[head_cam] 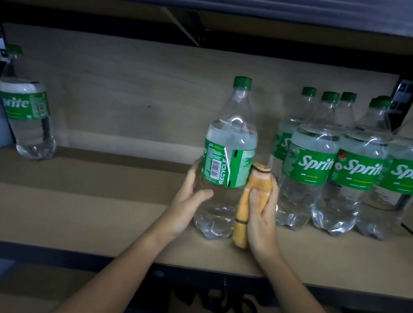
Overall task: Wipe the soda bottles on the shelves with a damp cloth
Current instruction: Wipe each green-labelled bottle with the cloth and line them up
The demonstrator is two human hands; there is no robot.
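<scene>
Head view: bottle upright mid-shelf, label seam and barcode facing out. Left hand gripping its lower body. Right hand clutching folded orange cloth against bottle's right side. Bottle cluster just right; lone bottle far left.

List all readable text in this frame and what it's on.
"RECYCLE": vertical on the label of the held bottle, which the left hand grips.
"Sprite": labels of three front bottles in the right group.
"prite": partly seen on the far-left bottle.
Barcode digits and fine print: too small to read.
</scene>
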